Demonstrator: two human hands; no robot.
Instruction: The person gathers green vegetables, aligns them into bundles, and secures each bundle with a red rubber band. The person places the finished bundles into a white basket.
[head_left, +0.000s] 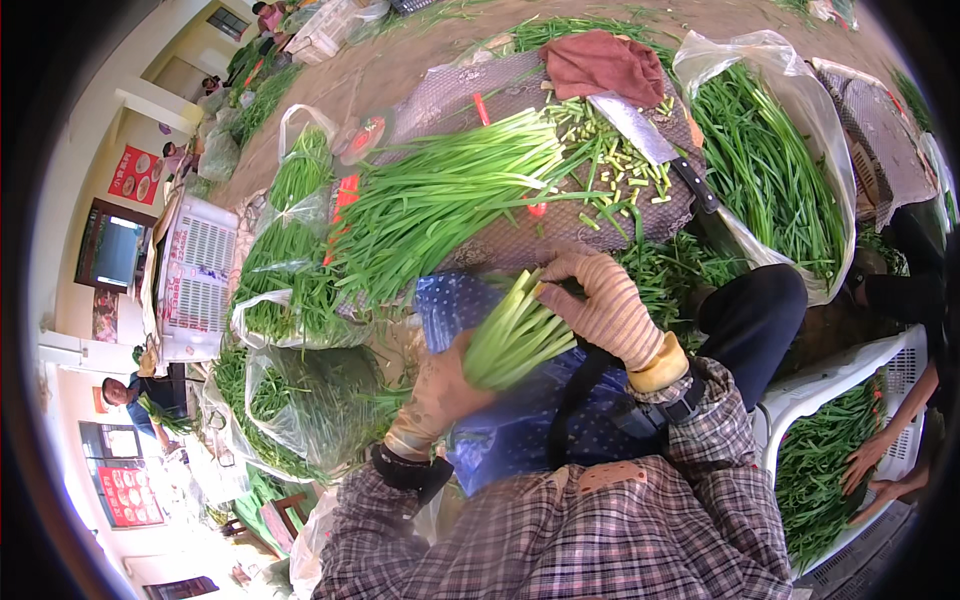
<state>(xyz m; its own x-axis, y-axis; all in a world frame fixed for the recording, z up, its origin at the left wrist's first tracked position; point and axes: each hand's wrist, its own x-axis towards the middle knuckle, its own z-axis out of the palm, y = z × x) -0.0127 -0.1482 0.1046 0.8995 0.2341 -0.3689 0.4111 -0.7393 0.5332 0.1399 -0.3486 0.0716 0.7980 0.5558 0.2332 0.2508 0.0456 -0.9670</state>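
My gloved left hand (442, 390) is closed around a bundle of green leafy stalks (510, 337), held above a blue dotted plastic apron on my lap. The striped glove of my right hand (592, 300) is at the pale cut ends of that bundle, thumb and fingers bent near the tips; whether it grips any stalk is unclear. Beyond the hands, a large pile of similar stalks (450, 180) lies on a patterned cloth cover (480, 90). To its right are short cut ends (622, 165) and a cleaver (637, 131) with a black handle, its blade beside a brown cloth (602, 66).
Open plastic bags of greens stand left (285, 247) and right (772, 165) of the work surface. At lower right, another person's hands (862, 472) touch greens in a white crate (795, 409). White crates (199, 277) stand at the far left, with a person behind.
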